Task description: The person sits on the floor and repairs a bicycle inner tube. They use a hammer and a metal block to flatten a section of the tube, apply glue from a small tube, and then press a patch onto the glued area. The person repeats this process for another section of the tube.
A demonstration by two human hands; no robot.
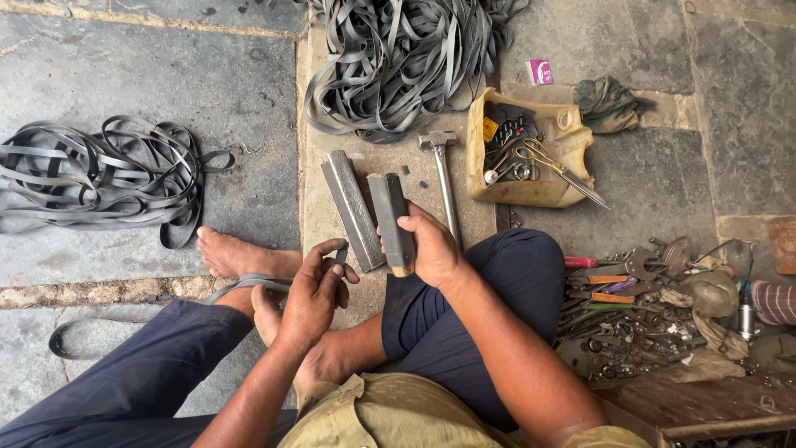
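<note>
Cut-open yellow plastic jug lies on the stone floor as a tool tray: inside, yellow-handled scissors w/ blades poking out over the rim, plus dark small tools, one red-and-white round bit; exact kinds hard to make out.

Right hand: fingers clamped round a grey rectangular metal block w/ wooden-looking lower end, held upright-ish above the right knee. Left hand: fingertips pinched together on a small dark flat piece, just beside the block; what it is can't be told, mostly hidden by the fingers.

One 2nd long grey metal bar lies on the floor just left of the held block. One steel-handled hammer lies to the right of it, lower handle hidden behind the right hand.

Two heaps of grey rubber strips: one at left, one bigger at top, cut off by the frame edge; strip count impossible. One more strip loops over the foot.

Right side: pile of spanners, screwdrivers w/ red, orange, purple, green handles, too jumbled to count. One greenish rag, one small pink packet.
</note>
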